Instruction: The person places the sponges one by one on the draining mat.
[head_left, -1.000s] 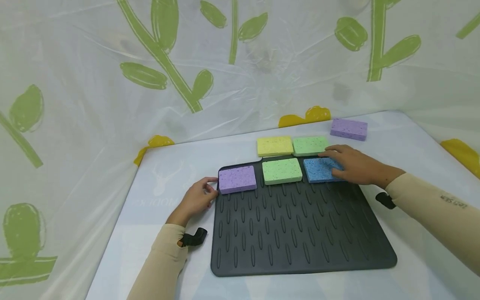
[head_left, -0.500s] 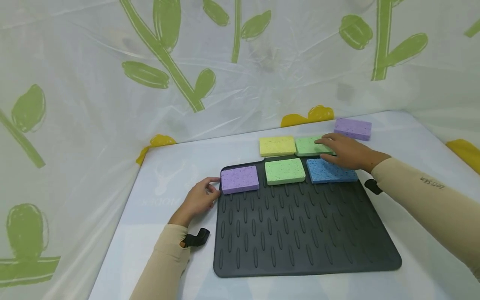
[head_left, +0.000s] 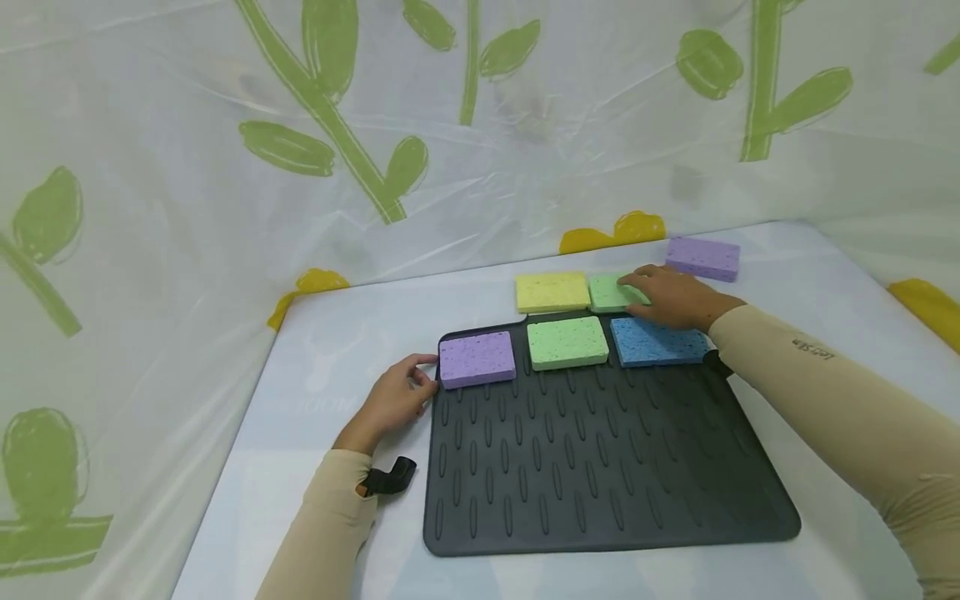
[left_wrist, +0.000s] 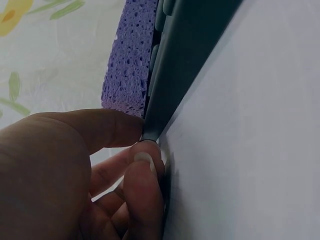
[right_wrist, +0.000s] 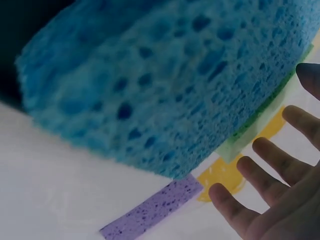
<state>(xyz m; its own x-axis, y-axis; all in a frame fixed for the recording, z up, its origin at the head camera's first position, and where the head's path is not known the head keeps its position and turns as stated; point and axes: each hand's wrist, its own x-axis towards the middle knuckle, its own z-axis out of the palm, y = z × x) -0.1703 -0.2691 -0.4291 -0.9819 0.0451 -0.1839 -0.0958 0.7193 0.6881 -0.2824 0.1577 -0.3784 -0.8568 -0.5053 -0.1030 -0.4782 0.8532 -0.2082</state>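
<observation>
Nearest: the left sleeve (head_left: 318, 525) and right sleeve (head_left: 832, 408), both cut off by the frame edge. Ridged dark mat (head_left: 607, 467) lies flat between the arms; all of its near edge shows.

Left grip (head_left: 395, 393): clamped on the mat, pinching its left rim near the far corner, purple sponge (head_left: 477, 360) just beside the fingers. Lower fingers partly hidden behind one another in the left wrist view, can't sort them all out.

Along the mat's far side, left to right: that purple one, pale green sponge (head_left: 567, 342), blue sponge (head_left: 652, 343). Right grip (head_left: 671, 297) partly covers the blue one's back edge.

Right grip fingers apart, pinching nothing, over the far green sponge (head_left: 609, 294). That sponge's right part is under the fingers; can't tell if they touch. In the right wrist view the blue sponge fills most of the frame, so only a strip of green shows.

Far green is just beyond the mat, yellow sponge (head_left: 552, 292) right by its left. Far purple sponge (head_left: 703, 259) sits farther back, at the worktop's far edge.

Worktop (head_left: 285, 433) is pale, with print too faint to read. Behind it, a creased whitish sheet (head_left: 187, 167) with green leaves and yellow shapes covers the background.
</observation>
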